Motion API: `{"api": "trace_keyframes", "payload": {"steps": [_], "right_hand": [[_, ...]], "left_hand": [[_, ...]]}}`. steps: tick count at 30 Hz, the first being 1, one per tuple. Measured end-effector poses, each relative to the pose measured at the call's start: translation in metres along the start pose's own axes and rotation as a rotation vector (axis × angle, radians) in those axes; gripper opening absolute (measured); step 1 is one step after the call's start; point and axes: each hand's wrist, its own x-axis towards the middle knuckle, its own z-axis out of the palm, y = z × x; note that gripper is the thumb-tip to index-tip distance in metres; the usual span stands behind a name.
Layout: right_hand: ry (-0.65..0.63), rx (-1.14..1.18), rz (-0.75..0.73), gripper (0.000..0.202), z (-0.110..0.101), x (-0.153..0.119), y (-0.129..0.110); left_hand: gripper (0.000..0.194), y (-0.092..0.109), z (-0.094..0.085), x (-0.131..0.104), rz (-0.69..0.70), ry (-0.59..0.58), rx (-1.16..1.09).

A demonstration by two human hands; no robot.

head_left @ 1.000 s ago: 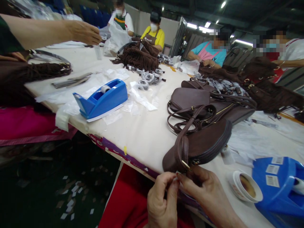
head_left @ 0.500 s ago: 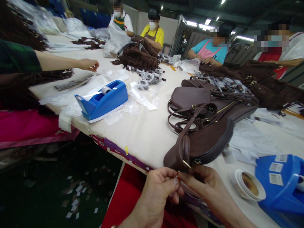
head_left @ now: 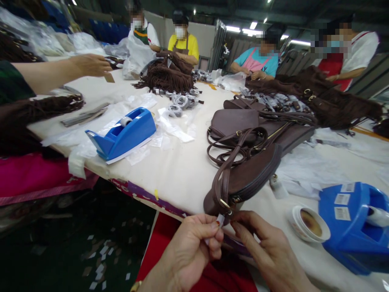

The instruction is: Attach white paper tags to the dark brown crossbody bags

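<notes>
My left hand (head_left: 196,239) pinches a small white strip (head_left: 221,219) between thumb and fingers, just below the metal hardware at the near end of a dark brown handbag (head_left: 253,174). A small reddish spot shows at the left thumb's tip. Close by on the right, my right hand (head_left: 264,239) has its thumb and fingers bent together by the bag's near end; what they grip, if anything, is hidden. The bag lies on its side at the table edge, its brown strap (head_left: 220,184) looped over the near end.
More brown bags (head_left: 235,121) lie behind. At right stand a small cup (head_left: 308,225) with brown contents and a blue tape dispenser (head_left: 342,239); another tape dispenser (head_left: 121,134) is at left. A co-worker's hand (head_left: 91,65) reaches in from the left. Other people work across the table (head_left: 179,170).
The white strip now shows in my left fingers, and my right hand has parted slightly from the left. The co-worker's hand at left has moved left and up and holds a small tan piece.
</notes>
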Motion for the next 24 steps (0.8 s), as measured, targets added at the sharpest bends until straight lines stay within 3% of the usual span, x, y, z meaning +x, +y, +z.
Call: {"api": "trace_keyframes", "payload": {"steps": [3,7,11,15,18,24], "right_hand": [[0.096,0.166,0.059,0.019,0.015,-0.001,0.007],[0.14,0.541,0.13,0.021,0.034,0.001,0.015],[0.122,0.95,0.183,0.025,0.051,0.004,0.019],[0.141,1.242,0.306,0.031,0.062,0.006,0.02],[0.153,1.335,0.361,0.035,0.066,0.006,0.02],[0.199,1.279,0.467,0.041,0.067,0.008,0.015]], "left_hand": [[0.012,0.003,0.003,-0.003,-0.086,0.068,-0.05],[0.016,-0.001,0.004,-0.004,-0.164,0.055,-0.087],[0.017,-0.01,0.005,-0.005,-0.162,0.031,-0.138],[0.018,-0.014,0.013,-0.006,-0.122,0.102,-0.155],[0.02,-0.015,0.019,-0.007,-0.081,0.158,-0.156],[0.02,-0.018,0.021,-0.007,-0.046,0.188,-0.168]]}}
